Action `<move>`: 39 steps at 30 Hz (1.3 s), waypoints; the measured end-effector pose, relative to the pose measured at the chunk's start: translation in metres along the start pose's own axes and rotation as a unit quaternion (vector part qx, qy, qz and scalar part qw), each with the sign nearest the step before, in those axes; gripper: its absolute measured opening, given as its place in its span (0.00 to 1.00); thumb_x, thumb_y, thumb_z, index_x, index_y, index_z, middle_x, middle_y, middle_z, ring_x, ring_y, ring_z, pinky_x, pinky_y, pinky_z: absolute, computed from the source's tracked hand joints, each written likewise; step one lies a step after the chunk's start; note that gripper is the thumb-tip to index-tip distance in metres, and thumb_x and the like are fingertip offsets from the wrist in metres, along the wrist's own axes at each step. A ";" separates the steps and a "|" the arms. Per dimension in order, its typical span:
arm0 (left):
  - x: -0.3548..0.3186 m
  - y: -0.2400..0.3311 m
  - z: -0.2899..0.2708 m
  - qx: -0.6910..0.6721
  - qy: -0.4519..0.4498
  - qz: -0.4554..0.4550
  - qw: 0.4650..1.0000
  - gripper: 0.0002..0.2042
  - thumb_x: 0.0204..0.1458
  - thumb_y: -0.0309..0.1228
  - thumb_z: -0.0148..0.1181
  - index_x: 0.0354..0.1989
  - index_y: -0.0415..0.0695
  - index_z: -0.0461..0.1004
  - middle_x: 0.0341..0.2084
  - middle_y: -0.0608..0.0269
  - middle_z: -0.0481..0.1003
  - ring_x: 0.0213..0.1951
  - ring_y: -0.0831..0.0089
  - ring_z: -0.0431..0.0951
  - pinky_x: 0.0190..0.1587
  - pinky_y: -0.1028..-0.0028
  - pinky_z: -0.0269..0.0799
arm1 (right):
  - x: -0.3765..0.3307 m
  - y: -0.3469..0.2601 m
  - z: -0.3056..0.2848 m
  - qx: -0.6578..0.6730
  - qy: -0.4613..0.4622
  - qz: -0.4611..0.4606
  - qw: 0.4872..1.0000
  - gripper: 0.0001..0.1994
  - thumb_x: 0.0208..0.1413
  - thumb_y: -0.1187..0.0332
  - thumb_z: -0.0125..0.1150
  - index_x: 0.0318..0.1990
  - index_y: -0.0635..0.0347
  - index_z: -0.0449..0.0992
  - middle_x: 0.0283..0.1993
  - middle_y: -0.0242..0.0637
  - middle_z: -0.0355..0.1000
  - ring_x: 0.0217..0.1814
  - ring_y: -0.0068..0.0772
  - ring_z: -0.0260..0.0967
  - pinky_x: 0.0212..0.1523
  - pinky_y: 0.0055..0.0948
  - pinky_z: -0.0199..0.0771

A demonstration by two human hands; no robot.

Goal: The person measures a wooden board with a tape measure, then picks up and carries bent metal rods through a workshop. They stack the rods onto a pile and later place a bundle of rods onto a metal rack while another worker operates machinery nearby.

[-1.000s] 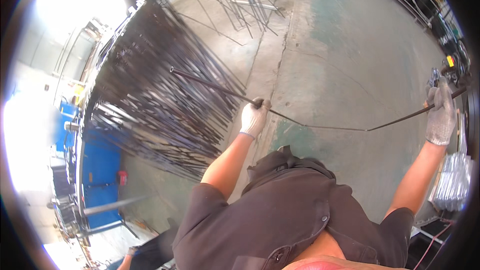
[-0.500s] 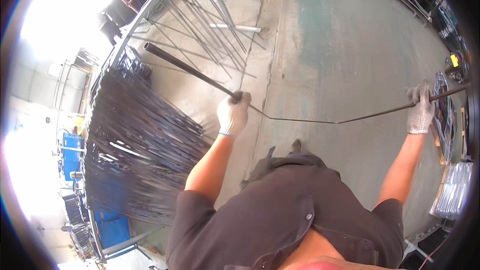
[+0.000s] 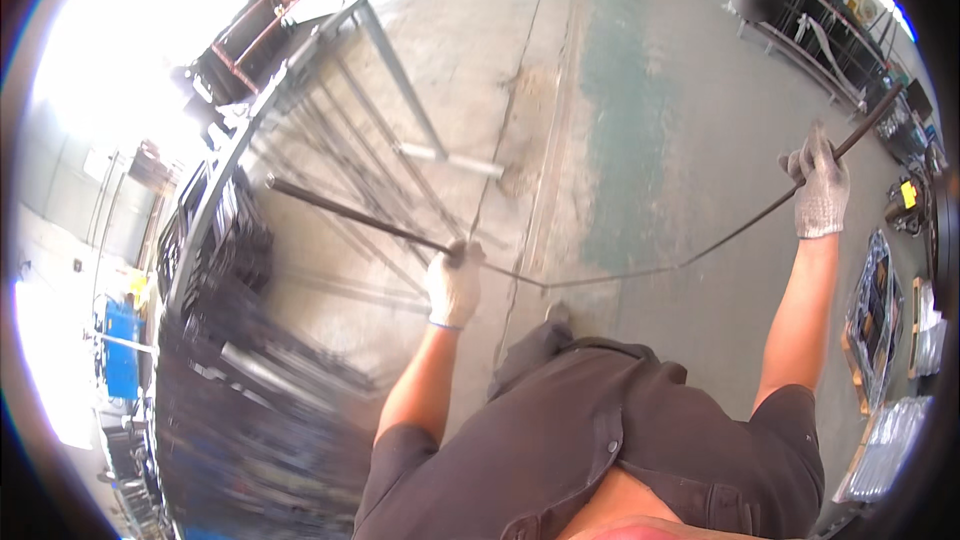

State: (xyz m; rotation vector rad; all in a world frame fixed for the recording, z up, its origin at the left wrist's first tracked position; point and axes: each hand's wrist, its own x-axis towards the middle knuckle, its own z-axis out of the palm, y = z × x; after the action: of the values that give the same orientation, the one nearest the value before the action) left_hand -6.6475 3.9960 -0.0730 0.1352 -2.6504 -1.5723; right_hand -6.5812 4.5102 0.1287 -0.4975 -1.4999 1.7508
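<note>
- A long, thin, dark metal rod [image 3: 620, 275] stretches across in front of the person, above the concrete floor [image 3: 640, 90], sagging in the middle between the two hands.
- The left hand [image 3: 453, 285], in a white work glove, is wrapped tight around the rod left of its low point; beyond it the rod runs up and to the left.
- The right hand [image 3: 820, 190], gloved the same way, is closed around the rod close to its upper right end, arm stretched out high.
- Under the rod's left end stands a grey metal frame rack [image 3: 375, 40].
- Lower left lies a blurred heap of dark rods [image 3: 250, 410].
- Shiny metal pieces [image 3: 880, 310] lie along the right edge.
</note>
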 end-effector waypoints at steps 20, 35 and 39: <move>0.503 0.222 0.190 -0.134 0.122 -0.031 0.983 0.18 0.67 0.44 0.65 0.40 0.37 0.80 0.28 0.67 0.79 0.31 0.78 0.77 0.36 0.75 0.75 | 0.534 0.405 0.263 0.021 -0.008 0.199 0.980 0.26 0.71 0.46 0.60 0.24 0.46 0.59 0.22 0.22 0.52 0.21 0.22 0.48 0.29 0.32 0.60; 0.843 0.058 0.249 -0.019 0.196 -0.115 0.974 0.11 0.63 0.36 0.65 0.44 0.41 0.81 0.36 0.50 0.83 0.40 0.62 0.83 0.47 0.62 0.78 | 0.843 0.377 0.770 0.009 -0.186 0.085 0.979 0.16 0.68 0.55 0.68 0.32 0.52 0.74 0.27 0.20 0.54 0.23 0.17 0.47 0.32 0.26 0.64; 0.955 0.055 0.242 -0.074 0.203 -0.101 0.971 0.11 0.64 0.35 0.63 0.45 0.40 0.80 0.34 0.53 0.81 0.38 0.65 0.79 0.46 0.64 0.76 | 0.964 0.407 0.879 -0.004 -0.282 0.065 0.957 0.16 0.69 0.54 0.67 0.32 0.51 0.74 0.28 0.19 0.53 0.23 0.18 0.44 0.32 0.25 0.60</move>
State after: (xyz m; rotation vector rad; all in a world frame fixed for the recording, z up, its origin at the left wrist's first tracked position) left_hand -7.6224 4.1337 -0.1361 0.6606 -2.2547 -1.5827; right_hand -7.9407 4.6502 0.1191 -0.0940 -1.8929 2.1038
